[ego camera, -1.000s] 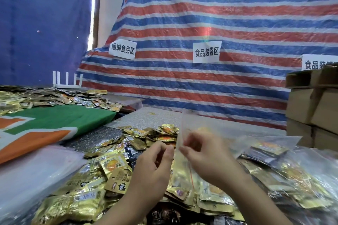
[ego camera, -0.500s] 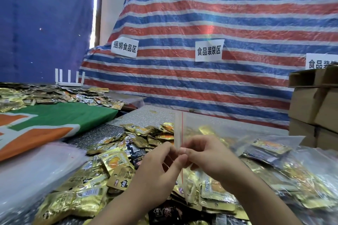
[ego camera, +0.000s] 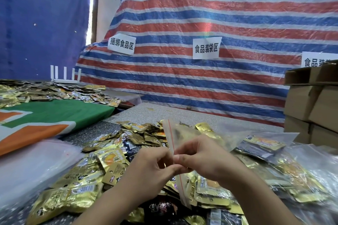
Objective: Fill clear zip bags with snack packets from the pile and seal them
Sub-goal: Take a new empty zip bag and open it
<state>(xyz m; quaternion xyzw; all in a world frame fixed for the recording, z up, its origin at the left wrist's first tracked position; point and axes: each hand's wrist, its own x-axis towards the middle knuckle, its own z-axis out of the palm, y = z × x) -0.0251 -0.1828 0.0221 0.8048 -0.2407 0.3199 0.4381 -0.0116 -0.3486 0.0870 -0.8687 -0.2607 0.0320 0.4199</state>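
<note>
Both hands, left hand (ego camera: 155,168) and right hand (ego camera: 203,160), pinch the zip bag (ego camera: 184,133) below a sign (ego camera: 206,48) reading 食品装袋区.

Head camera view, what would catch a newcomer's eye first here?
Centre foreground: the left hand and right hand pinch the red-striped zip edge of a clear plastic zip bag. Around them spreads a pile of shiny gold foil snack packets; behind hangs a red, white and blue striped tarpaulin.

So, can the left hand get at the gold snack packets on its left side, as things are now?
Probably yes, but not at once. The gold packets lie uncovered right beside the left hand. However, both hands pinch the clear zip bag, so the left one must release it first.
</note>
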